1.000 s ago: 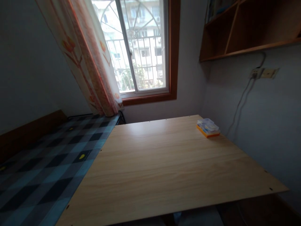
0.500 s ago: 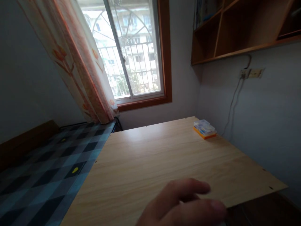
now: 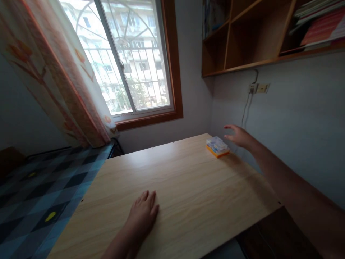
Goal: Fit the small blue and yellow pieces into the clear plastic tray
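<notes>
My left hand (image 3: 143, 212) lies palm down on the light wooden tabletop (image 3: 172, 172), its fingers a little apart and nothing held. At the right, my right hand (image 3: 237, 136) is in the air just beyond a small plastic box (image 3: 217, 146), thumb and fingers spread with a gap between them. The box has a clear lid and an orange base and stands near the table's far right corner; what is inside is too small to tell. My right hand does not touch it.
A bed with a checked cover (image 3: 64, 190) adjoins the table on the left. A patterned curtain (image 3: 61, 82) hangs by the window. Wooden wall shelves (image 3: 253, 39) with papers are above right, over a socket (image 3: 257, 88) with a cord.
My right hand is now extended to the far right by the box, and my left hand rests on the table. Before, one blurred hand showed at the bottom. The view has shifted right.
</notes>
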### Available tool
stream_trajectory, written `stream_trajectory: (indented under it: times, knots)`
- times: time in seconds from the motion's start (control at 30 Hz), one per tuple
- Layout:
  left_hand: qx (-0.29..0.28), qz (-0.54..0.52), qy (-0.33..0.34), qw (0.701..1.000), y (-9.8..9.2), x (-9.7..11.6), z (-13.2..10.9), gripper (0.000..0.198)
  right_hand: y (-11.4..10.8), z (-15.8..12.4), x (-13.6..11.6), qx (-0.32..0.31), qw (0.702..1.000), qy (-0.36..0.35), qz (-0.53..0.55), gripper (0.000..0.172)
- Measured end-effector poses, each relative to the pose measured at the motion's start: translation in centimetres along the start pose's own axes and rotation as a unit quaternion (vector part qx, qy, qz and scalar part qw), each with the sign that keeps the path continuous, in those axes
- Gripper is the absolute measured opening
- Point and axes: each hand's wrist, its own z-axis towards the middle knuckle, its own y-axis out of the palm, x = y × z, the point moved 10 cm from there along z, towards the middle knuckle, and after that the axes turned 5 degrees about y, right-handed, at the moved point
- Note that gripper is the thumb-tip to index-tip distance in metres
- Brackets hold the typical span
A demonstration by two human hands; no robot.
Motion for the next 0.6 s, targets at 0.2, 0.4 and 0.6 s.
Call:
stream_trajectory:
  times: [0.2, 0.4, 0.6]
  knots:
    - [0.055, 0.014, -0.036, 0.998, 0.1, -2.7, 2.8, 0.062, 9.7, -2.3, 6.3, -0.075, 0.988, 0.128, -0.053, 0.039]
    - [0.074, 0.009, -0.09, 0.993, -0.2, -4.6, 6.4, 0.062, 12.3, -3.3, 9.5, -0.061, 0.976, 0.185, -0.1, 0.048]
    - [0.093, -0.003, -0.132, 0.987, -0.5, -5.7, 8.7, 0.063, 13.4, -3.5, 10.0, -0.029, 0.97, 0.208, -0.122, 0.054]
